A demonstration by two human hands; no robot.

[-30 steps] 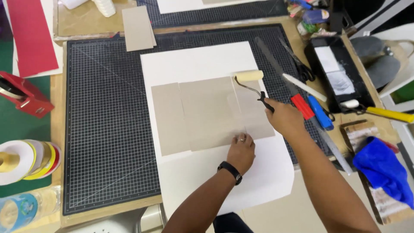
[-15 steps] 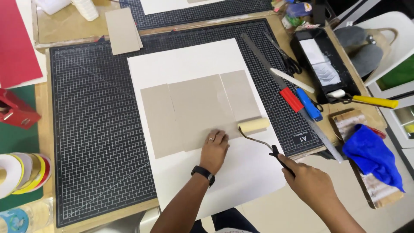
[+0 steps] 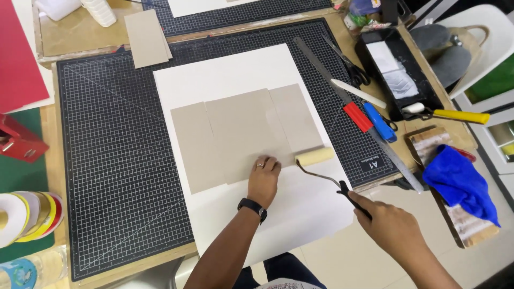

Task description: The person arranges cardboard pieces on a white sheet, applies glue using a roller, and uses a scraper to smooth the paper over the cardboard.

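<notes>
The left hand [image 3: 263,179] lies open and flat on the near edge of the grey card pieces [image 3: 243,134], pressing them onto the white sheet [image 3: 235,72]. Just to its right, the right hand [image 3: 388,227] grips the small roller [image 3: 315,157], which rests at the card's near right corner.

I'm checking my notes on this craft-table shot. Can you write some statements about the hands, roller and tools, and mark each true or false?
1. The left hand presses flat on the grey card. True.
2. The right hand holds scissors. False: it grips the paint roller by its handle.
3. The roller's head rests at the card's lower right corner. True.
4. The blue cloth lies on the cutting mat. False: it lies on a wooden block right of the mat.
</notes>
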